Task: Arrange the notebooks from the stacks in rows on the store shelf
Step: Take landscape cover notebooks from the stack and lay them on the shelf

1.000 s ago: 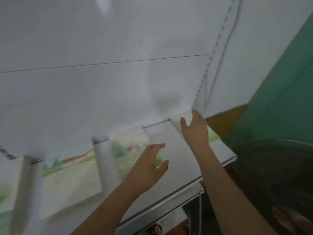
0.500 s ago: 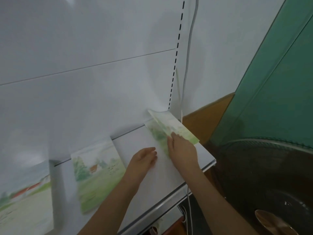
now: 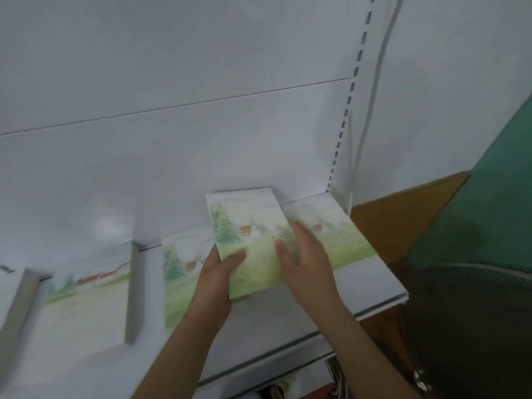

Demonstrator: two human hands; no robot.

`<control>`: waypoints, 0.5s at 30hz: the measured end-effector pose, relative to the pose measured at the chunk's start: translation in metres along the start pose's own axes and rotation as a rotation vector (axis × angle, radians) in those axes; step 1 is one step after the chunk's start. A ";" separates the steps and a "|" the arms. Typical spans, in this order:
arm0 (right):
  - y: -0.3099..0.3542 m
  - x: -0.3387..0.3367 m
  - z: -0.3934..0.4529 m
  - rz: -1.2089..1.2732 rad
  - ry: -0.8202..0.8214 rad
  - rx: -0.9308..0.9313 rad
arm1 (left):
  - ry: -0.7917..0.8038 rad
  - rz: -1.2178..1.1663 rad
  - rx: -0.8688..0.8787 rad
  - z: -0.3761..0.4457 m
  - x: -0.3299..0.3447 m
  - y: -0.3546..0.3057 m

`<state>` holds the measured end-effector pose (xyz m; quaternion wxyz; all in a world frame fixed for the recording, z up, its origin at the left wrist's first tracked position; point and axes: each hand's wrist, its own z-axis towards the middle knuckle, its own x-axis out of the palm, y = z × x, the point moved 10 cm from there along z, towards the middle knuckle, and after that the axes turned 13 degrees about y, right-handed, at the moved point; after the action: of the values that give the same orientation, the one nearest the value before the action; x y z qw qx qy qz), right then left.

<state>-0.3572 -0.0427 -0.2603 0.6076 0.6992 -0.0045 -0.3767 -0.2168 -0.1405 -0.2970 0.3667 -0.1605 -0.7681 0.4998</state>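
Since a moment ago the left hand [image 3: 214, 279] has gripped a notebook [image 3: 247, 243] beside the shelf-end notebook [image 3: 331, 231], the flat, empty right hand [image 3: 305, 254] steadying it, extending the row.

- The notebook [image 3: 247, 243] under the left hand's [image 3: 214, 280] thumb: a pale watercolour cover with green fir trees, a small orange-brown house and a yellow-green meadow.
- The notebook [image 3: 342, 237] beyond the right hand's [image 3: 305, 260] fingertips: the same print, whitish sky over green grass.
- The notebook [image 3: 181, 272] left of the left hand's fingers: again green trees and an orange house.
- The stack [image 3: 86, 300] further left: a red roof, green strip, cream ground.
- The shelf [image 3: 371, 286]: white, with a dark grey front edge.
- The back panel [image 3: 201, 125]: plain white.
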 end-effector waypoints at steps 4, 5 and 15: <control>0.000 0.030 0.026 0.286 0.165 0.120 | -0.027 0.040 0.035 -0.029 -0.028 -0.018; 0.005 0.036 0.030 0.290 0.184 0.094 | -0.034 0.067 0.045 -0.034 -0.035 -0.022; 0.019 0.035 0.040 -0.042 0.042 -0.064 | -0.059 0.022 0.121 -0.049 -0.056 -0.034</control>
<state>-0.3444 -0.0975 -0.2620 0.6215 0.6873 0.0350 -0.3743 -0.1393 -0.1582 -0.2779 0.3474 -0.1316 -0.7450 0.5540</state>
